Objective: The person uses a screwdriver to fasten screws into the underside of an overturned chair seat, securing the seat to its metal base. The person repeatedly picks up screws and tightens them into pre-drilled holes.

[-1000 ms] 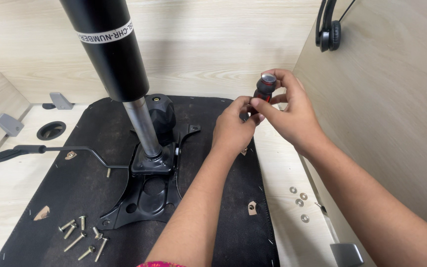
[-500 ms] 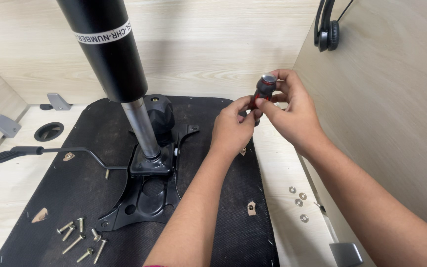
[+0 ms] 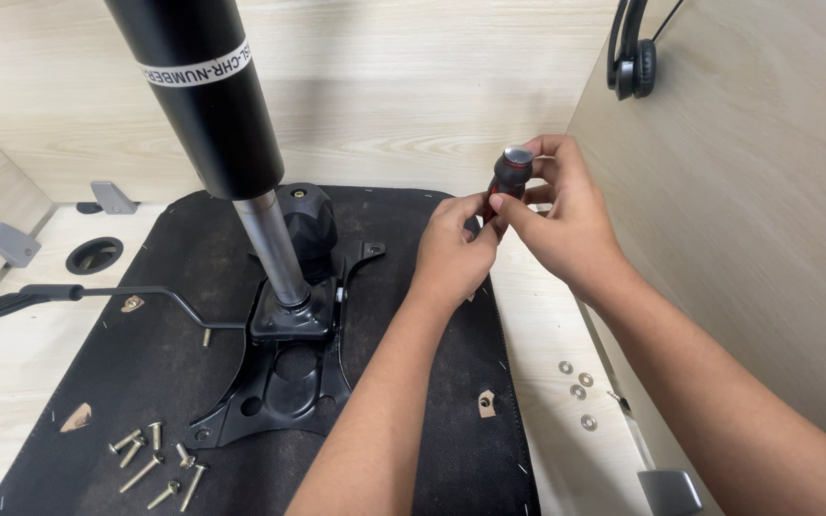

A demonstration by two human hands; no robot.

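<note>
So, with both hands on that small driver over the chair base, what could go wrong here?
1. The driver is pinched by fingertips only, left hand low, right hand behind; it might slip and drop onto the seat underside.
2. The loose bolts lie near the seat's edge and could roll off if it gets nudged.
3. The washers on the desk could be swept by the right forearm.

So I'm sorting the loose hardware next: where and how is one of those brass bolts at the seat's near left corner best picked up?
Pinch one bolt across its shank, near the head, coming straight down from above. The bolts lie flat and scattered on the black seat underside, shanks exposed. Outer ones sit apart from their neighbours, leaving finger room.
</note>
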